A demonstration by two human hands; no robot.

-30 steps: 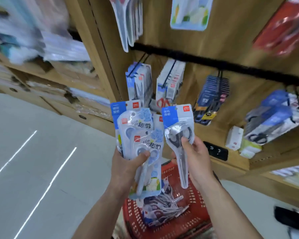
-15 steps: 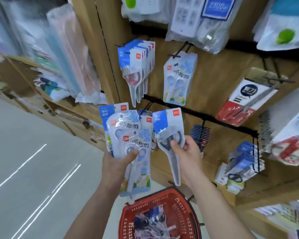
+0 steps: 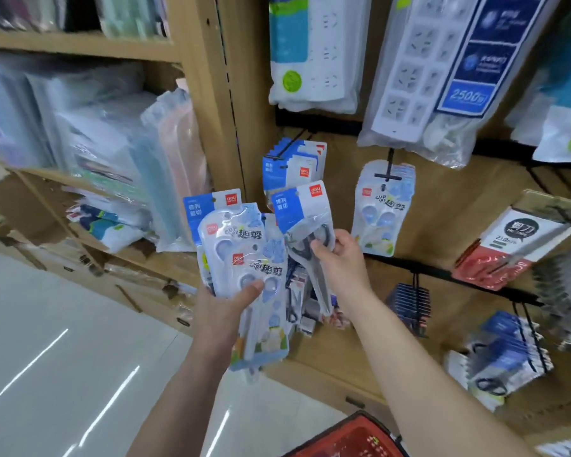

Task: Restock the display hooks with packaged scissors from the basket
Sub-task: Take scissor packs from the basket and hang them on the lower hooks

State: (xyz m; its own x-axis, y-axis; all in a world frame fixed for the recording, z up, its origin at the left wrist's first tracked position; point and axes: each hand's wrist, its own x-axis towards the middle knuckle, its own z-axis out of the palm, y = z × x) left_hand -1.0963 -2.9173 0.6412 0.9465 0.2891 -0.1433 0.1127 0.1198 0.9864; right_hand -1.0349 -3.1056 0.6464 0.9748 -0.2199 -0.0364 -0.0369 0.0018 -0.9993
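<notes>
Floor (image 3: 63, 374): pale grey, glossy, with long white light streaks (image 3: 109, 407) reflected across it.
Shelving (image 3: 80, 44), left: light wood boards, stacked with blurred clear-wrapped folders (image 3: 106, 143) in pastel colours.
Upright (image 3: 211, 94): light wood post with a slotted strip, standing between the shelving and the display panel.
Panel (image 3: 442, 219), right: light wood back wall, crossed by an upper black rail (image 3: 327, 122) and a lower rail (image 3: 442, 273).
Power strips (image 3: 317, 51): white, bagged, hanging along the top of the panel.
Lighting: even, bright, indoor.
</notes>
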